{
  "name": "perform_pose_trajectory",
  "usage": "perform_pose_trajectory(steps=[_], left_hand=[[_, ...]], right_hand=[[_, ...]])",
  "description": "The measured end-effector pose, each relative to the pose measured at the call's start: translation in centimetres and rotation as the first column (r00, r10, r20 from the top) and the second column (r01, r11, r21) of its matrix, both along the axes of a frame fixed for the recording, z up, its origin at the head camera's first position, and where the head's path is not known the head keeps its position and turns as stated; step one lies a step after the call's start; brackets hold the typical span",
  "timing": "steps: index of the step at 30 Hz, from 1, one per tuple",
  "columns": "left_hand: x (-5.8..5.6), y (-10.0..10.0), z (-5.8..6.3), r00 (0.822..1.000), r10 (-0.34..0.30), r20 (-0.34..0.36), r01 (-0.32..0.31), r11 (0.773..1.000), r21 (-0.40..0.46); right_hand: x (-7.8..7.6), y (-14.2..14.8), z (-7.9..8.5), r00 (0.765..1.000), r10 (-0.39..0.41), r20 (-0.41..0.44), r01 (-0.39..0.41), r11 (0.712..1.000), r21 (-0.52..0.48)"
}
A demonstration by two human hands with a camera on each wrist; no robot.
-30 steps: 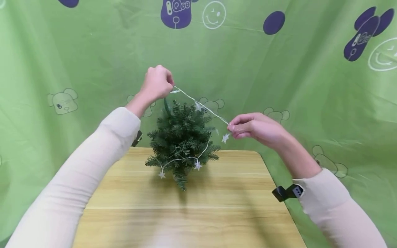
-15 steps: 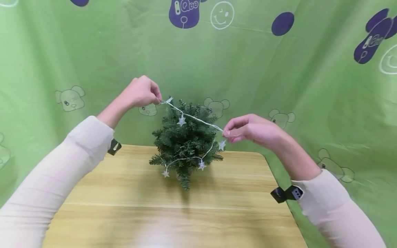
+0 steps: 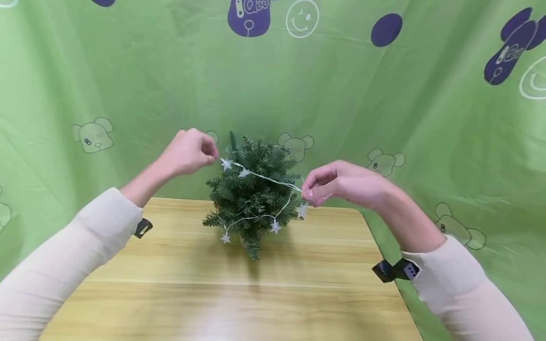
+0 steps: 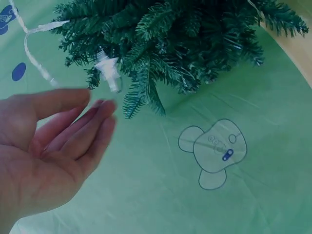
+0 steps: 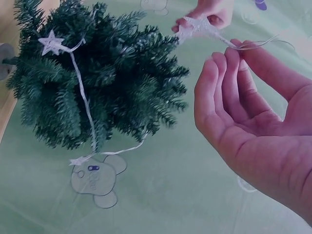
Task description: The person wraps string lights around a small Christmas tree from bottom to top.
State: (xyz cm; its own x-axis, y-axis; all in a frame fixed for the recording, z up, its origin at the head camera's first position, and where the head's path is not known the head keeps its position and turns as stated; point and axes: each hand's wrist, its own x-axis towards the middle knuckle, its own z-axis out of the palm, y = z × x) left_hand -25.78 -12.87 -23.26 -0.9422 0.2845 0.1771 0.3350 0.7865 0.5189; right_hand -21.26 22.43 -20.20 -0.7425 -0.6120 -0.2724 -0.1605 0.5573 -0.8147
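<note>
A small green artificial Christmas tree [image 3: 251,189] stands on the table. My left hand [image 3: 192,150] pinches a white string of star lights [image 3: 270,179] at the tree's upper left. Beside its fingertips in the left wrist view hangs a clear star [image 4: 108,70]. To the right of the tree, my right hand [image 3: 347,184] holds the string between thumb and fingers, and a thin end trails past them. The stretch between both hands crosses in front of the upper branches. Lower down, another stretch drapes over the branches with stars [image 3: 275,226] hanging from it.
The wooden table [image 3: 204,289] extends toward me beneath the arms. A green printed curtain [image 3: 170,61] hangs close behind the tree and beyond the table's right edge. Dark straps [image 3: 394,271] sit at the sleeve cuffs.
My left hand has come down from above the treetop to its left side, lowering the string across the front branches. My right hand has shifted slightly down and left.
</note>
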Motion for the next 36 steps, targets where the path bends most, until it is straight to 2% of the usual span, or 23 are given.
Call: perform_pose_trajectory(steps=[3, 5, 12, 18, 21, 27, 32, 36], left_hand=[[0.0, -0.2, 0.2, 0.998, 0.036, -0.052, -0.033, 0.997, 0.063], [0.2, -0.3, 0.1, 0.997, 0.048, -0.061, -0.043, 0.996, 0.082], [0.7, -0.7, -0.8, 0.998, 0.038, -0.056, -0.035, 0.997, 0.065], [0.9, -1.0, -0.9, 0.991, 0.077, -0.11, -0.063, 0.99, 0.126], [1.0, -1.1, -1.1, 0.994, 0.056, -0.091, -0.044, 0.991, 0.124], [1.5, -1.1, -2.5, 1.0, -0.012, -0.018, 0.013, 0.996, 0.084], [1.9, -0.3, -3.5, 0.996, -0.093, -0.003, 0.093, 0.996, -0.004], [2.1, 0.5, -4.3, 0.993, -0.118, -0.005, 0.117, 0.992, -0.047]], right_hand=[[0.4, -0.4, 0.3, 1.0, 0.008, -0.019, -0.008, 1.0, 0.001], [0.6, -0.6, 0.4, 0.999, 0.017, -0.03, -0.016, 1.0, 0.015], [1.0, -1.2, 0.3, 0.997, 0.051, -0.055, -0.047, 0.997, 0.068], [1.2, -1.7, 0.0, 0.998, 0.033, -0.05, -0.032, 0.999, 0.012], [1.3, -1.8, 0.0, 0.998, 0.027, -0.05, -0.027, 1.0, 0.015], [1.4, -1.3, -0.4, 0.997, 0.059, -0.053, -0.053, 0.994, 0.097], [1.1, -0.1, -0.8, 0.997, 0.074, -0.028, -0.069, 0.986, 0.152], [1.0, 0.8, -0.6, 0.997, 0.058, -0.04, -0.051, 0.986, 0.156]])
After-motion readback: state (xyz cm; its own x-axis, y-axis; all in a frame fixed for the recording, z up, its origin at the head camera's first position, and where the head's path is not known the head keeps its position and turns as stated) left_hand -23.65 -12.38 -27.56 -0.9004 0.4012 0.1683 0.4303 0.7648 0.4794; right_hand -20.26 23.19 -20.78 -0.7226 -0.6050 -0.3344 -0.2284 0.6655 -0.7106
